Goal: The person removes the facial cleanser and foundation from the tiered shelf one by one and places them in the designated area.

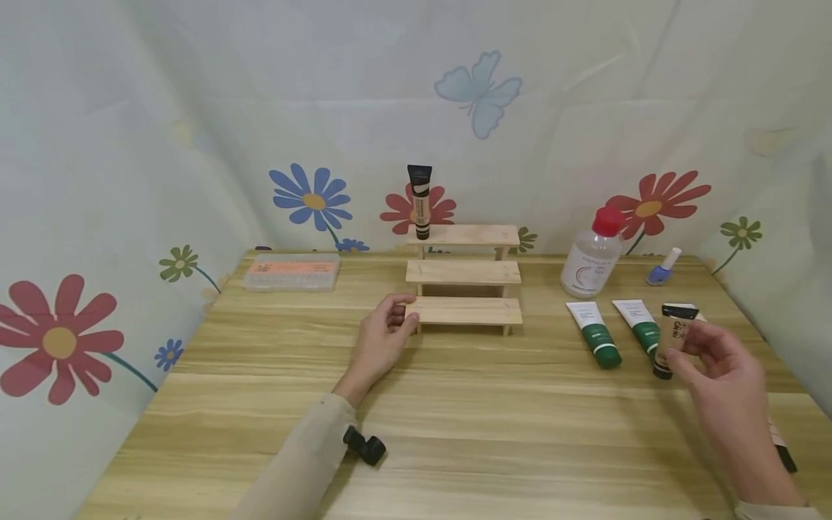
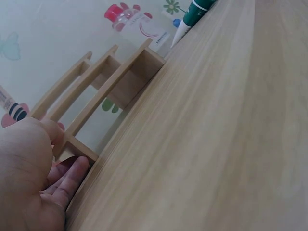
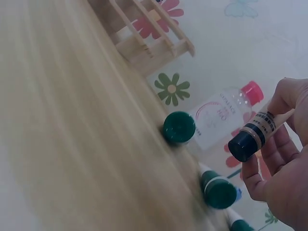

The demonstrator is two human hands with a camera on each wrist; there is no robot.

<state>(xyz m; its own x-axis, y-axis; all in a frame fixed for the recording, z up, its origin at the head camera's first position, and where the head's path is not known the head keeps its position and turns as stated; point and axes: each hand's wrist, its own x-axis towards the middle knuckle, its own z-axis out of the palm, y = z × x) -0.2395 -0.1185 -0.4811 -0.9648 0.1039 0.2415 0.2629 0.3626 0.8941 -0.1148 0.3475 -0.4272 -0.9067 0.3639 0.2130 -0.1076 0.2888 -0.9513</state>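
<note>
A small three-step wooden rack (image 1: 464, 272) stands on the table. My left hand (image 1: 382, 338) pinches the left end of its lowest step; in the left wrist view the thumb is on the step and the fingers are beside its leg. On the left end of the top step a beige and black squeeze tube (image 1: 422, 206) stands upright on its cap. A similar tube (image 1: 669, 338) is in my right hand (image 1: 728, 375), held between thumb and fingers, black cap (image 3: 243, 146) down. It overlaps a green and white tube (image 1: 640, 325) in the head view.
Another green and white tube (image 1: 594, 336) lies right of the rack. Behind stand a clear bottle with red cap (image 1: 590, 260) and a blue nail polish bottle (image 1: 661, 269). A clear plastic case (image 1: 292, 273) lies back left. A black-ended tube (image 1: 785, 455) is partly hidden by my right forearm.
</note>
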